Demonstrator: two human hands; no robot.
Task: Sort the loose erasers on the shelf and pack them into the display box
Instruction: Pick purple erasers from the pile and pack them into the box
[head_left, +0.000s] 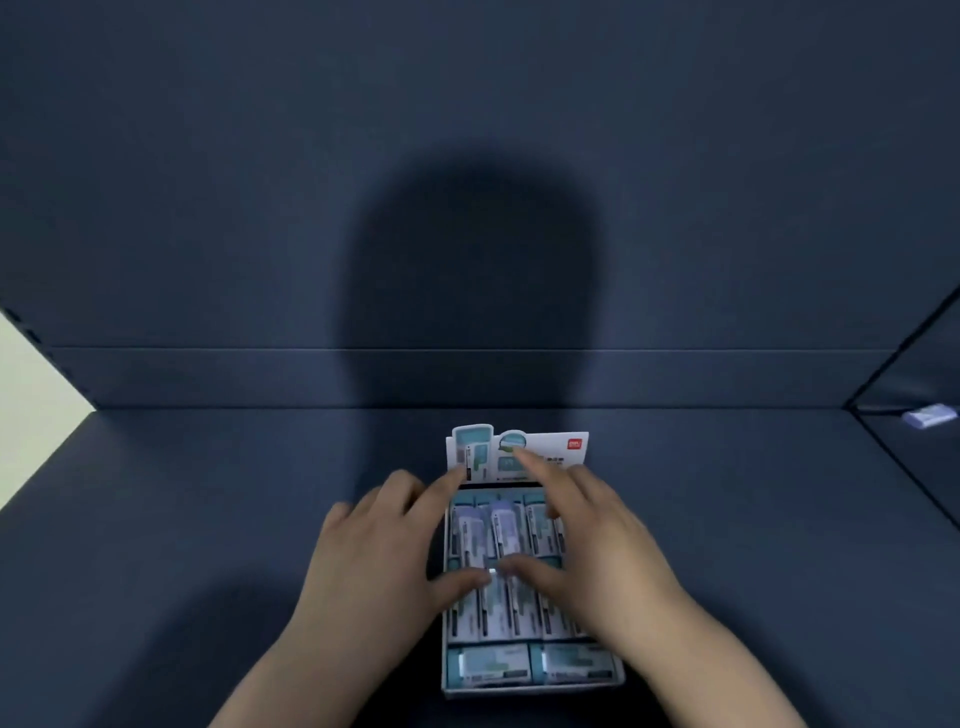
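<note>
A white display box stands on the dark blue shelf, its printed back flap upright at the far end. Rows of wrapped erasers in teal and white sleeves fill it, with two laid crosswise at the near end. My left hand rests on the box's left side, fingers spread, its thumb on the erasers in the middle. My right hand lies over the right side, index finger stretched up to the flap, thumb pressing the erasers beside the left thumb. One loose eraser lies far right on the neighbouring shelf section.
The dark blue shelf runs wide to both sides of the box, closed by a back wall. A divider edge slants at the right. A pale surface shows at the far left. My head's shadow falls on the wall.
</note>
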